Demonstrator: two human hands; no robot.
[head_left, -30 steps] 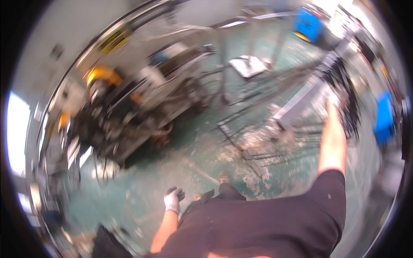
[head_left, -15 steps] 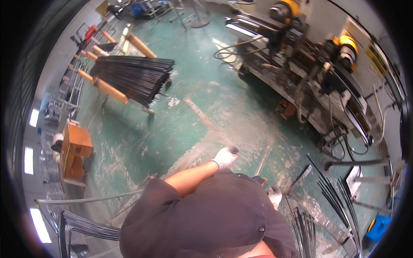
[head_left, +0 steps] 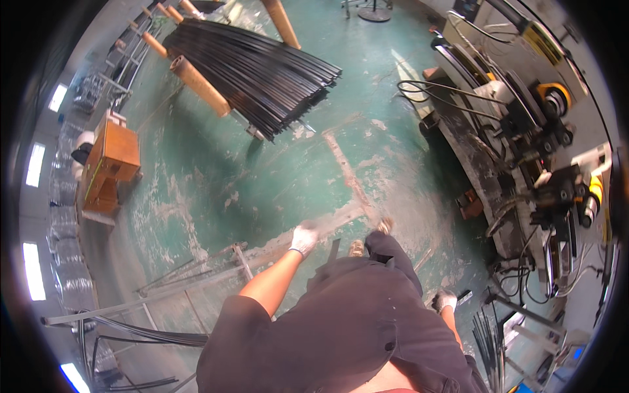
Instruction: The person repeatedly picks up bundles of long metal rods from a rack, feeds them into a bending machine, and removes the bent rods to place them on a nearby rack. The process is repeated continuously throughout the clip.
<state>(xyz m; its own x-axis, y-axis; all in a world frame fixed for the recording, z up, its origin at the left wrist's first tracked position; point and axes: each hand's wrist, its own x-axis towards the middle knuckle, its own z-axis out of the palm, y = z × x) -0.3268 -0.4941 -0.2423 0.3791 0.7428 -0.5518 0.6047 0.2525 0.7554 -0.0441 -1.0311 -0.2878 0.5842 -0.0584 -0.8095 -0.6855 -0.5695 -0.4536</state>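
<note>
My left hand (head_left: 304, 240), in a white glove, hangs out ahead of my body over the green floor. Its fingers are smeared by motion, and nothing shows in it. Low at my right side, my right hand (head_left: 445, 301), also gloved, has its fingers curled round something. A short dark object (head_left: 464, 297) juts out beside that hand; its kind is too small to make out. My shoes (head_left: 356, 248) show below, in mid-step.
Ahead stands a rack of long black strips (head_left: 255, 72) with cardboard-wrapped posts (head_left: 200, 85). A machine bench (head_left: 472, 164) with hoses runs along the right. At left are a wooden cabinet (head_left: 113, 167) and a metal frame (head_left: 131, 309). More black strips (head_left: 488, 340) lie at lower right.
My view has turned and moved forward; the strip rack is closer and the machine bench lies further right. My left hand has swung left, and my right hand shows more fully with a dark object beside it.
</note>
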